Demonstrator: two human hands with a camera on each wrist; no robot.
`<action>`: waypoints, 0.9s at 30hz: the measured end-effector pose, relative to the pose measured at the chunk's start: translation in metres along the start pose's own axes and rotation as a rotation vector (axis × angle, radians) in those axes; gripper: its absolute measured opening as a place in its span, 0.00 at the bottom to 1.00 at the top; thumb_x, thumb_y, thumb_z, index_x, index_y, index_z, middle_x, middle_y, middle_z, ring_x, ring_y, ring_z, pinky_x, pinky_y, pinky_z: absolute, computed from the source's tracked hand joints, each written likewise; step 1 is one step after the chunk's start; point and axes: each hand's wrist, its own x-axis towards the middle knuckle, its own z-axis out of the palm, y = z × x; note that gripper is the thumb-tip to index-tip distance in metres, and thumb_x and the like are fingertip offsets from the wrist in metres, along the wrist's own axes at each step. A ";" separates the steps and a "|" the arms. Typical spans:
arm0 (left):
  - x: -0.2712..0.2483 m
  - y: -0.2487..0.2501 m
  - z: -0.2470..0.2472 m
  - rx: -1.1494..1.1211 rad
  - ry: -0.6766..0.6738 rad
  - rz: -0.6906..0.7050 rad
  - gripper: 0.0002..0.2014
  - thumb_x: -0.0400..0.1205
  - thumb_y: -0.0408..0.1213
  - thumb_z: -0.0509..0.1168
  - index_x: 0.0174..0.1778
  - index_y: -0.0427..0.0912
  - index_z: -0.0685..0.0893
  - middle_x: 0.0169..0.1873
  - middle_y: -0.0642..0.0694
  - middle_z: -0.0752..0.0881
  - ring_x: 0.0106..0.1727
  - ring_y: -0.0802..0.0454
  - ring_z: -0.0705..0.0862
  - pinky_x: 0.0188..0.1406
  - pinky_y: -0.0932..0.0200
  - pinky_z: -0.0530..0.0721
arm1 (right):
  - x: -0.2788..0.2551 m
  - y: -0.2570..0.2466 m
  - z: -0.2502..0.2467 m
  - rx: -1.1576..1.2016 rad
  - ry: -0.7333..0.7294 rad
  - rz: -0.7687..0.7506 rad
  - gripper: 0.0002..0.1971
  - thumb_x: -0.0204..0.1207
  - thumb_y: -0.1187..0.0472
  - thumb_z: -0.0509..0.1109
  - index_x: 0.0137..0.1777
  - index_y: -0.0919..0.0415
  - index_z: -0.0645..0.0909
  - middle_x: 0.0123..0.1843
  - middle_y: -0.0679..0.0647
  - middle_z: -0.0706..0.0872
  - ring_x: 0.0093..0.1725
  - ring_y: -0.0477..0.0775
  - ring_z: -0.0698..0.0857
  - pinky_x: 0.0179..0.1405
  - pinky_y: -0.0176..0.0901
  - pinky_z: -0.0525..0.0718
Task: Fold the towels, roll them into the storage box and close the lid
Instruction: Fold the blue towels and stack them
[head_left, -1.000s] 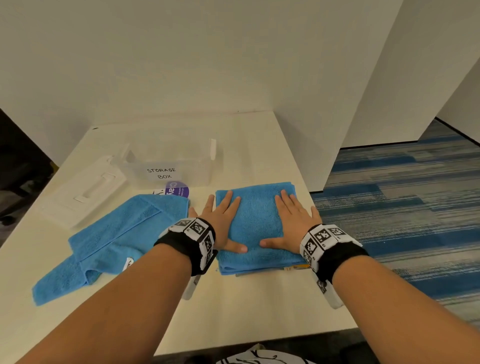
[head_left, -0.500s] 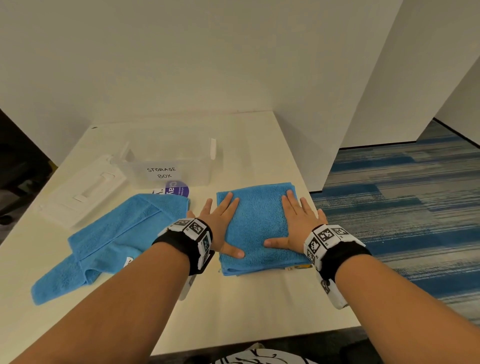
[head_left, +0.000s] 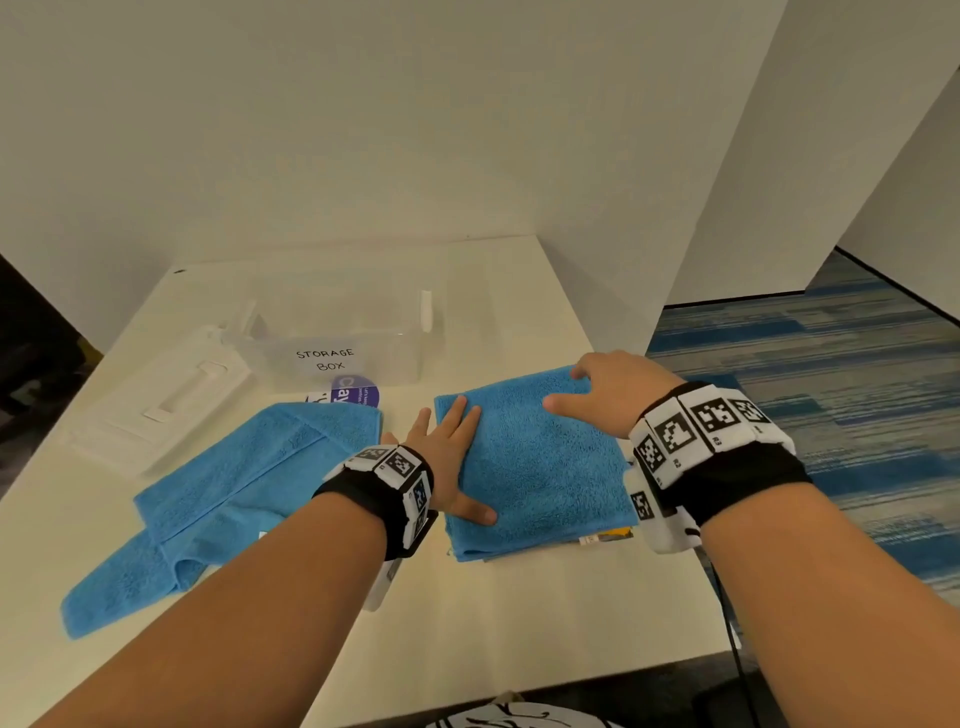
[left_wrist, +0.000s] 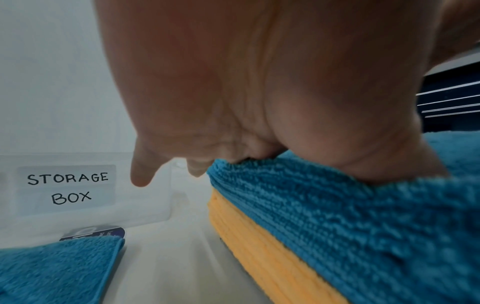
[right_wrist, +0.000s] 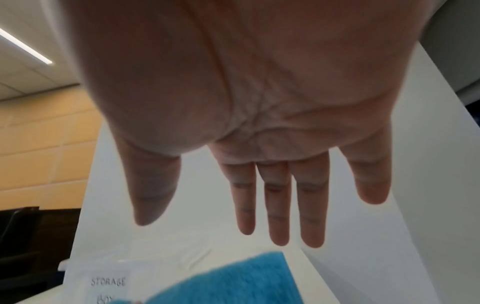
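— Hands? Left hand (head_left: 451, 457) pressing flat on the folded towel (head_left: 540, 467); right hand (head_left: 608, 389) hovering above its far corner, fingers straight, holding nothing.

— Step? Probably finishing the fold; next, rolling toward the storage box (head_left: 337, 338), lid (head_left: 166, 400) lying beside.

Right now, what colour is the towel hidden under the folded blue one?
Orange-yellow towel, stacked beneath the folded blue towel; the left wrist view shows it best.

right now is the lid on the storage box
No, the lid lies flat on the table to the left of the open storage box.
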 end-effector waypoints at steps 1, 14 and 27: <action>-0.001 -0.001 -0.001 0.007 0.007 0.012 0.67 0.60 0.74 0.70 0.81 0.59 0.28 0.81 0.59 0.27 0.84 0.38 0.36 0.73 0.20 0.50 | -0.001 -0.006 -0.002 0.014 0.014 -0.012 0.33 0.75 0.32 0.62 0.73 0.53 0.72 0.70 0.52 0.78 0.67 0.55 0.78 0.66 0.54 0.77; -0.030 -0.099 -0.007 -0.232 0.236 0.028 0.49 0.75 0.65 0.65 0.85 0.55 0.42 0.85 0.44 0.43 0.84 0.43 0.52 0.81 0.45 0.57 | 0.012 -0.096 0.011 0.133 0.012 -0.102 0.22 0.82 0.43 0.60 0.69 0.56 0.75 0.63 0.52 0.82 0.60 0.52 0.80 0.58 0.42 0.75; -0.062 -0.242 0.027 -0.036 -0.006 -0.287 0.26 0.82 0.58 0.61 0.73 0.50 0.75 0.75 0.43 0.71 0.72 0.44 0.74 0.72 0.51 0.72 | 0.045 -0.203 0.078 0.114 -0.124 -0.207 0.18 0.82 0.46 0.62 0.66 0.54 0.77 0.64 0.51 0.82 0.63 0.53 0.79 0.60 0.44 0.76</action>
